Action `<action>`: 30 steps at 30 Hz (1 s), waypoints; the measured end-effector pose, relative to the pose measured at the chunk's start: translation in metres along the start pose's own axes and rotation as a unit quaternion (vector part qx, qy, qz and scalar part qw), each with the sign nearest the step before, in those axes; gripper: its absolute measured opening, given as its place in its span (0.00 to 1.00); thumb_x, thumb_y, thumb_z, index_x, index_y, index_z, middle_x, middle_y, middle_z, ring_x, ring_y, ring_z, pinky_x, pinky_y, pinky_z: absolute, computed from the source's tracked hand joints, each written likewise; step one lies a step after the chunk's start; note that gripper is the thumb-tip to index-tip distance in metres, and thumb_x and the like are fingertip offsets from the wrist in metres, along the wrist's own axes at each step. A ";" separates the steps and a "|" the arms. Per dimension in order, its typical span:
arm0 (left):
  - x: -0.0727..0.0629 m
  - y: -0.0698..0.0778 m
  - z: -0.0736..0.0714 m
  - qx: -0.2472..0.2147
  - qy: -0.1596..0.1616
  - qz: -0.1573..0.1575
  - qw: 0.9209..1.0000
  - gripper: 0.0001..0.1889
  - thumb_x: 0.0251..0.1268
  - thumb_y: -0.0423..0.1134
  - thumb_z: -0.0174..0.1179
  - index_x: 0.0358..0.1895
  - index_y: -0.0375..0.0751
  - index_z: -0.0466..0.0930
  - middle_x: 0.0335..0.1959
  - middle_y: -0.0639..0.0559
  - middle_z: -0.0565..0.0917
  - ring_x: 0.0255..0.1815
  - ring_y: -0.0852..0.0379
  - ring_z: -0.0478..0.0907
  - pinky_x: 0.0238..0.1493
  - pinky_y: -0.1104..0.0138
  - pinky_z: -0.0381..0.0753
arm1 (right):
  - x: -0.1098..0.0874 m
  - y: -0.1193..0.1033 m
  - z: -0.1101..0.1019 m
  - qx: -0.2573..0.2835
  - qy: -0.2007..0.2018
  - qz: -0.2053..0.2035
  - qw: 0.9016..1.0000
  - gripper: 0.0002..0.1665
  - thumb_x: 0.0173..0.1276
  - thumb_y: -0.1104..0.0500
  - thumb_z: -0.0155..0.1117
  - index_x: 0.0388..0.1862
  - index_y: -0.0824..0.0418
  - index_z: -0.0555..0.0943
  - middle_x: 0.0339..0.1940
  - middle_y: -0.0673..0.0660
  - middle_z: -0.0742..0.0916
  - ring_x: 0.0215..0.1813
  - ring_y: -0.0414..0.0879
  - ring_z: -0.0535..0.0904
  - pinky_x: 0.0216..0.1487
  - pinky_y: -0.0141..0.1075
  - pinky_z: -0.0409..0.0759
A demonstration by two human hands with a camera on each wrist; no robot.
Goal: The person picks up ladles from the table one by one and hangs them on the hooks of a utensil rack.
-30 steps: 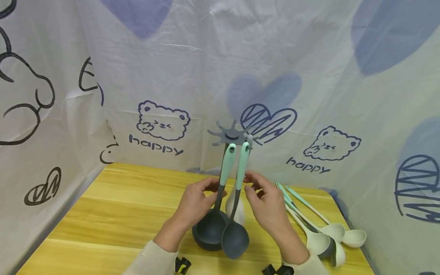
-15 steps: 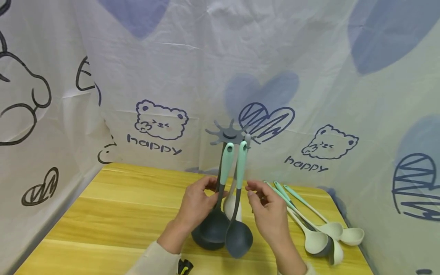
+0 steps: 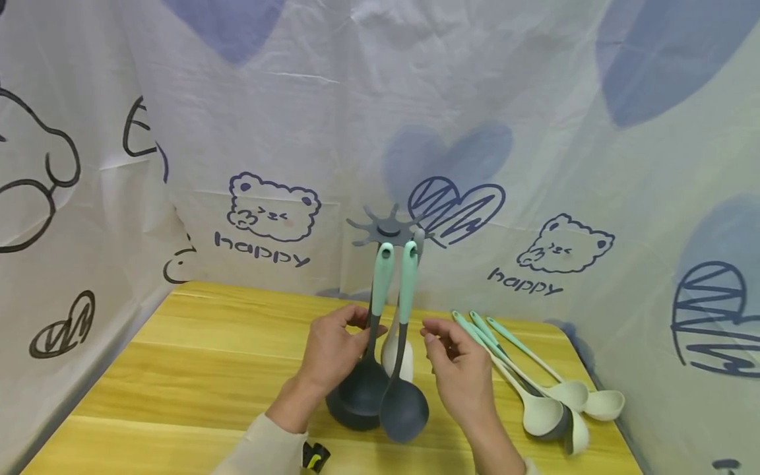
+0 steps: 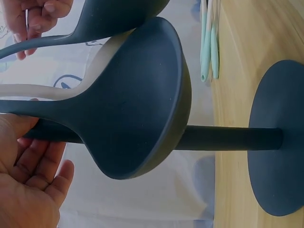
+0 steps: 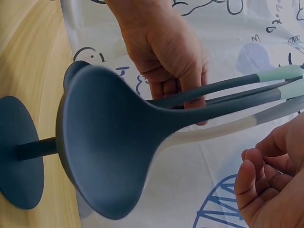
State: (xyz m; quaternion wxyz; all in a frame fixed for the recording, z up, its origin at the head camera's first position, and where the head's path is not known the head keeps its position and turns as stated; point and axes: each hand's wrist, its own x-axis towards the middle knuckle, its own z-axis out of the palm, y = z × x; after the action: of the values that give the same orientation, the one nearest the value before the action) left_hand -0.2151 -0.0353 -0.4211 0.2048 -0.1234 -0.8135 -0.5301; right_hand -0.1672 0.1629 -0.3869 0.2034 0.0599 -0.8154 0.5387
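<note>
A dark utensil stand (image 4: pixel 228 137) rises from a round base, with a crown of hooks (image 3: pixel 388 227) on top. My left hand (image 3: pixel 332 349) holds its pole, thumb in front and fingers behind. Two dark ladles (image 3: pixel 404 409) with mint handles hang on the near side, bowls down; the left one's handle passes in front of my left thumb. Behind them hangs a white utensil (image 3: pixel 406 363), partly hidden. Just right of these, my right hand (image 3: pixel 466 369) hovers with loosely bent fingers and nothing in it. Its fingertips (image 5: pixel 249 159) stand apart from the handles.
Several more ladles (image 3: pixel 543 415), mostly cream with mint handles, lie in a pile on the right of the wooden table (image 3: pixel 196 369). A printed cloth (image 3: pixel 350 145) hangs behind and along both sides of the table.
My right hand has drawn away from the right ladle's handle, leaving a gap. The hanging ladles have swung a little. My left hand keeps its hold on the pole.
</note>
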 end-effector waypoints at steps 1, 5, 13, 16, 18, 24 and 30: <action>0.000 0.000 -0.001 -0.001 0.000 0.001 1.000 0.08 0.59 0.39 0.80 0.36 0.47 0.88 0.31 0.54 0.90 0.27 0.60 0.81 0.26 0.70 0.78 | 0.000 0.000 0.000 -0.001 0.001 -0.002 1.000 0.12 0.75 0.70 0.64 0.51 0.60 0.89 0.42 0.55 0.93 0.32 0.39 0.82 0.31 0.29 0.80; 0.002 -0.001 -0.003 -0.001 -0.007 0.005 1.000 0.08 0.59 0.39 0.80 0.37 0.47 0.89 0.31 0.56 0.90 0.32 0.60 0.83 0.30 0.69 0.79 | 0.000 0.001 0.000 -0.004 0.004 -0.005 1.000 0.12 0.75 0.70 0.63 0.50 0.59 0.89 0.42 0.55 0.93 0.32 0.38 0.81 0.30 0.29 0.80; 0.005 -0.005 -0.007 -0.001 -0.028 0.012 1.000 0.06 0.60 0.39 0.79 0.36 0.51 0.89 0.30 0.61 0.90 0.36 0.61 0.85 0.38 0.67 0.80 | 0.000 0.002 -0.001 -0.006 0.001 -0.004 1.000 0.12 0.76 0.68 0.63 0.50 0.58 0.89 0.42 0.54 0.93 0.32 0.38 0.80 0.30 0.29 0.79; 0.006 -0.004 -0.008 -0.001 -0.043 0.023 0.999 0.05 0.62 0.38 0.78 0.35 0.50 0.90 0.30 0.61 0.90 0.35 0.62 0.85 0.37 0.67 0.80 | 0.000 0.002 -0.002 -0.002 0.000 -0.003 1.000 0.12 0.76 0.68 0.63 0.50 0.58 0.89 0.42 0.54 0.92 0.31 0.39 0.80 0.29 0.29 0.78; 0.008 -0.004 -0.009 0.003 -0.054 0.027 0.998 0.04 0.63 0.37 0.77 0.35 0.50 0.90 0.30 0.60 0.91 0.35 0.62 0.85 0.36 0.68 0.80 | 0.000 0.003 -0.003 0.000 0.000 -0.003 1.000 0.12 0.76 0.68 0.63 0.50 0.58 0.89 0.42 0.54 0.92 0.31 0.39 0.80 0.29 0.29 0.78; 0.010 -0.004 -0.012 0.012 -0.075 0.033 0.997 0.02 0.62 0.34 0.75 0.35 0.46 0.91 0.31 0.57 0.92 0.30 0.62 0.80 0.31 0.70 0.74 | -0.001 0.004 -0.004 -0.004 0.000 -0.001 1.000 0.11 0.77 0.68 0.63 0.50 0.58 0.89 0.42 0.54 0.92 0.31 0.39 0.80 0.29 0.29 0.78; 0.010 -0.002 -0.010 0.002 -0.101 0.029 0.994 0.03 0.65 0.38 0.75 0.38 0.45 0.93 0.34 0.57 0.93 0.38 0.60 0.87 0.39 0.67 0.82 | -0.001 0.007 -0.006 -0.006 -0.003 0.001 1.000 0.11 0.77 0.67 0.62 0.50 0.59 0.89 0.42 0.54 0.92 0.31 0.39 0.80 0.30 0.29 0.79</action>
State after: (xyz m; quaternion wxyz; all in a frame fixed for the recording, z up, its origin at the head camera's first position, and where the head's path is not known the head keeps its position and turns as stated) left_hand -0.2228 -0.0456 -0.4138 0.1372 -0.1990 -0.8272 -0.5073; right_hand -0.1668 0.1712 -0.3908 0.2009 0.0595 -0.8191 0.5340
